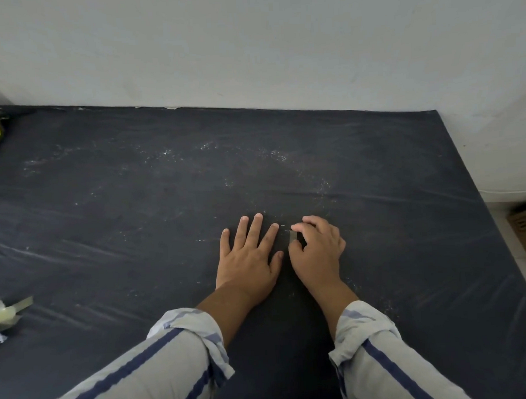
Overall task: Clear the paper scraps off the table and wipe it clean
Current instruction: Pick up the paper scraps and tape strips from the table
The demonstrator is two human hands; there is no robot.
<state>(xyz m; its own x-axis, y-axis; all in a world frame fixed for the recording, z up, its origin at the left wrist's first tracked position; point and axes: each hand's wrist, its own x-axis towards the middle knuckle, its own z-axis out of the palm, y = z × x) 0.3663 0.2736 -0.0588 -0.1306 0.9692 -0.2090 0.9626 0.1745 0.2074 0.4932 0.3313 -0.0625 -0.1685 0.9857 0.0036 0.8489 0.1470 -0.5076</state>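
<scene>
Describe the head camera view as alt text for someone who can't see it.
A person's left hand lies flat on a dark table while the right hand pinches a small grey scrap beside it. Scattered white specks dot the surface; what looks like tape sits at its left edge.

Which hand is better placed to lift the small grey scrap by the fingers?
Right. The right hand pinches the grey scrap between thumb and forefinger; the left hand lies flat on the table beside it.
</scene>
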